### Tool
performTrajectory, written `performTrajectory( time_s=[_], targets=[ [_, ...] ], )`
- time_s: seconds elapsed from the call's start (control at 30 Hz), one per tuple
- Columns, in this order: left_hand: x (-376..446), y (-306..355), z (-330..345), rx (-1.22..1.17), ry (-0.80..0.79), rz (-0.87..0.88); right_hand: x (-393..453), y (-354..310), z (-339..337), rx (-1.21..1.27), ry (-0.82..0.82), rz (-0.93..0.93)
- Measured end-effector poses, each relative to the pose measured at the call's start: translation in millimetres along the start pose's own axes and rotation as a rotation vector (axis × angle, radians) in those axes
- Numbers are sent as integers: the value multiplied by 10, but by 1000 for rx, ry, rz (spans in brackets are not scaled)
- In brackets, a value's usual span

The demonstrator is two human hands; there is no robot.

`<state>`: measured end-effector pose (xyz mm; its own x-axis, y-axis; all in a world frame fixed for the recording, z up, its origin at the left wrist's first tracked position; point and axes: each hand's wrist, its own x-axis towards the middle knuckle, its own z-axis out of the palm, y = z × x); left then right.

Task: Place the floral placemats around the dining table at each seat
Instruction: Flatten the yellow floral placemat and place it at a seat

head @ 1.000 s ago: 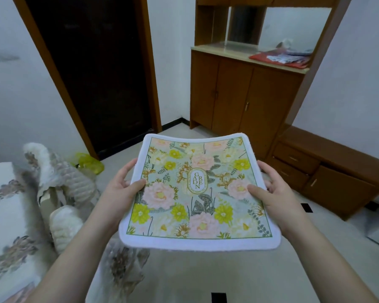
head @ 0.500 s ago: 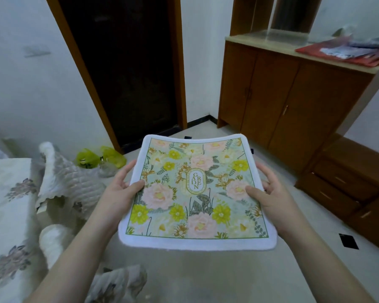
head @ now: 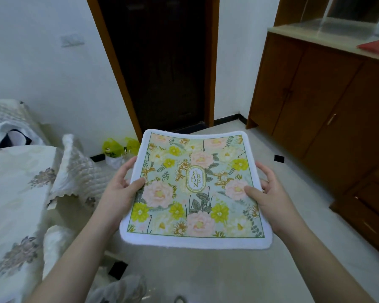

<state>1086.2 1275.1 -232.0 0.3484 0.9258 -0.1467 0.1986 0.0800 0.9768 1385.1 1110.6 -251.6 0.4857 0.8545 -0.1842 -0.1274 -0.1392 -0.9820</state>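
Floral placemat (head: 195,189) is airborne, roughly level, print up, "GARDEN" label reading sideways. Left hand (head: 118,191) and right hand (head: 274,193) each pinch a side edge: thumb on top of the print, fingers curled underneath. Mat sags slightly between the two grips, far edge bows a little.

Step in hand, I'd say: carrying it to a seat. No dining surface clearly in view yet; left of the left grip is a floral-patterned cloth (head: 11,193) with quilted covers (head: 79,171), can't tell what's under it. Beyond the far edge: dark doorway (head: 162,62). Right of the right grip: wooden cabinet (head: 315,95).

Advice: keep both pinches symmetric and mild outward tension so it stays flat; lower near edge first, parallel to the surface's edge, then release thumbs.
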Motion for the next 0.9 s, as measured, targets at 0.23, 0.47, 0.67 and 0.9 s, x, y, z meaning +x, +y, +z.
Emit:
performTrajectory(
  time_s=[0.23,0.47,0.67,0.9],
  targets=[
    [516,-96,-218,-47,24,-23,644,-65,321,-69,-59,17],
    [1219,-180,-724,-72,68,-24,1400,-194,934,-106,-127,54],
    [1728,-189,-1046,-82,99,-34,1903,-324,1336,-136,-150,47],
    [2272,-218,-1077,-120,133,-47,2552,-427,1494,-167,-175,85]
  ],
)
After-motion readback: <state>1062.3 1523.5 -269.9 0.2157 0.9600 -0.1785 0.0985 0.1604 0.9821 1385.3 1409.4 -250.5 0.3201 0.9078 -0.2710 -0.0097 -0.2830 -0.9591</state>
